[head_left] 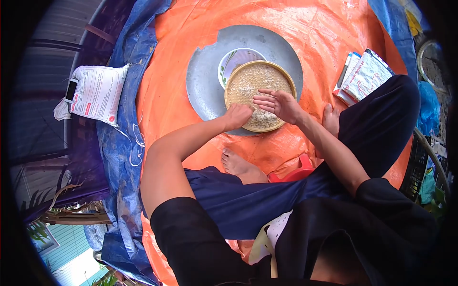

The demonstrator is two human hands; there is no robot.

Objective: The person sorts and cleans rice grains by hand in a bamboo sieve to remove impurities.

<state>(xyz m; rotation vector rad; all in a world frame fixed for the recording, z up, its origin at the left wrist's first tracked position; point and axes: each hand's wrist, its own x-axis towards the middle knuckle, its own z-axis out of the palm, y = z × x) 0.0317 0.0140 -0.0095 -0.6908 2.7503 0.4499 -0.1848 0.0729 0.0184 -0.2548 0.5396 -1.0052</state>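
- While the left hand (240, 116) has its fingers curled together and clamped on the near-left edge of the round woven tray (283, 70), its thumb is hard to make out
- Over the right part of the same tray, the right hand (282, 106) is open, its fingers stretched towards the left hand with slight gaps between them (whether they touch the contents, I cannot tell)
- Pale, crumbly grains (245, 85) lie spread in the woven tray, whiter in some patches than in others
- The woven tray sits in front of the person, overlapping a white patterned dish (222, 71) and the lower right of a wide grey platter (198, 81); whether it rests on them or is held just above cannot be told
- Under the platter, which has an uneven edge at its upper left, runs an orange sheet (176, 47), with a blue tarp (114, 157) along its left side
- One bare foot (241, 167) is near the lower edge of the platter, the other (330, 119) to the right of the woven tray, and a red plastic object (303, 169) is between them, partly hidden by a leg
- Printed packets (365, 76) lie at the right, and a phone (71, 90) is on a white printed sack (98, 95) at the left
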